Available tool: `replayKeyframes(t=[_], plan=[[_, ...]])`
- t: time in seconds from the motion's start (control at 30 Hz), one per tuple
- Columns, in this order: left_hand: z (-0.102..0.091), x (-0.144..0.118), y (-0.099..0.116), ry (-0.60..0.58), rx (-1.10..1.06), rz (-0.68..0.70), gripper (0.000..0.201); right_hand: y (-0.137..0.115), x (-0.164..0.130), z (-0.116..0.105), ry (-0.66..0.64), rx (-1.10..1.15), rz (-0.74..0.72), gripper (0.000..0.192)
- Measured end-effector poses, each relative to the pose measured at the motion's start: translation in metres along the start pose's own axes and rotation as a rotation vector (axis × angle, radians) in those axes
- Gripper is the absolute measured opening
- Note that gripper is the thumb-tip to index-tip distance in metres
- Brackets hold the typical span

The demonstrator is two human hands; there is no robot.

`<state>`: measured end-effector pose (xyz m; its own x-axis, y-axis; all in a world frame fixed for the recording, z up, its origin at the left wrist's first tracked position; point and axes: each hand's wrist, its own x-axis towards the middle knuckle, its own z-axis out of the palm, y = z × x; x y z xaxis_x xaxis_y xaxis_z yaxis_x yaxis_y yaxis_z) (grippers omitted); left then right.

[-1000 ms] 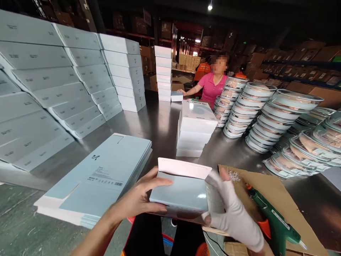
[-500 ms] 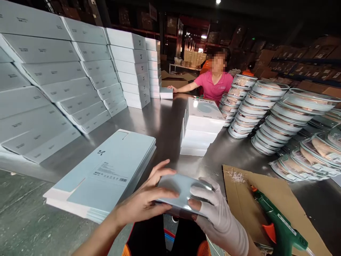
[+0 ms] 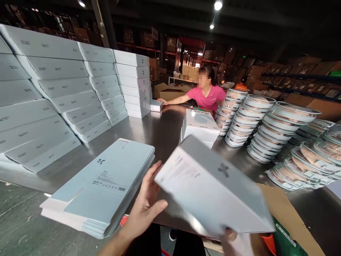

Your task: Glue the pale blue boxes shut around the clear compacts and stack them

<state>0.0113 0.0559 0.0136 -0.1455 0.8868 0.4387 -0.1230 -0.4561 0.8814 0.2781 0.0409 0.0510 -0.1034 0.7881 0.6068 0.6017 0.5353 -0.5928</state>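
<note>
White carton (image 3: 213, 192), tilted, blurred, dark emblem on its pale side: lower edge clasped by the gloved right grip (image 3: 236, 243), mostly hidden behind it. Bare left grip (image 3: 145, 209): spread wide beside the carton's left corner; contact, I cannot tell. Left of that grip: flat cartons (image 3: 106, 185), stacked, squiggle logo, barcode, fine print illegible. Beyond both, on the metal counter (image 3: 170, 124): boxes (image 3: 201, 124), apparently lettered "beauty". Right grip's right: green glue gun (image 3: 287, 236), partly screened by the carton; farther, clear-lidded containers (image 3: 277, 135), stacked.
</note>
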Motion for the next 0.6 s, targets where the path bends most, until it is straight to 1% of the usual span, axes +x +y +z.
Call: replayKeyframes(t=[0.03, 0.07, 0.1, 0.13, 0.17, 0.2, 0.23, 0.27, 0.33, 0.4, 0.47, 0.53, 0.6], plan=[[-0.006, 0.004, 0.004, -0.011, 0.057, 0.024, 0.06, -0.006, 0.021, -0.009, 0.064, -0.041, -0.03, 0.061], [-0.014, 0.007, 0.009, -0.008, 0.152, 0.057, 0.05, -0.011, 0.047, -0.016, 0.129, -0.086, -0.059, 0.06], [-0.024, 0.011, 0.013, 0.01, 0.277, 0.088, 0.037, -0.016, 0.076, -0.022, 0.188, -0.159, -0.09, 0.065], [-0.035, 0.014, 0.016, 0.026, 0.414, 0.112, 0.026, -0.021, 0.108, -0.025, 0.208, -0.197, -0.104, 0.075], [-0.046, 0.016, 0.018, 0.041, 0.543, 0.132, 0.018, -0.024, 0.141, -0.025, 0.2, -0.264, -0.138, 0.08], [-0.057, 0.017, 0.02, 0.057, 0.649, 0.147, 0.015, -0.025, 0.173, -0.023, 0.106, -0.466, -0.242, 0.079], [-0.068, 0.018, 0.021, 0.074, 0.73, 0.155, 0.015, -0.026, 0.202, -0.018, 0.081, -0.521, -0.287, 0.071], [-0.078, 0.019, 0.021, 0.089, 0.793, 0.159, 0.017, -0.024, 0.227, -0.011, 0.026, -0.58, -0.32, 0.062], [-0.097, 0.024, 0.021, 0.101, 0.913, 0.164, 0.025, -0.018, 0.263, 0.005, -0.065, -0.652, -0.347, 0.06], [-0.117, 0.031, 0.021, 0.113, 1.059, 0.149, 0.035, -0.012, 0.277, 0.016, -0.138, -0.686, -0.359, 0.066], [-0.139, 0.043, 0.02, 0.146, 1.199, 0.106, 0.047, -0.009, 0.271, 0.02, -0.166, -0.694, -0.387, 0.064], [-0.16, 0.055, 0.017, 0.212, 1.303, 0.023, 0.055, -0.013, 0.248, 0.015, -0.114, -0.688, -0.426, 0.058], [-0.178, 0.064, 0.013, 0.274, 1.392, -0.081, 0.053, -0.018, 0.213, 0.008, -0.002, -0.621, -0.482, 0.052]])
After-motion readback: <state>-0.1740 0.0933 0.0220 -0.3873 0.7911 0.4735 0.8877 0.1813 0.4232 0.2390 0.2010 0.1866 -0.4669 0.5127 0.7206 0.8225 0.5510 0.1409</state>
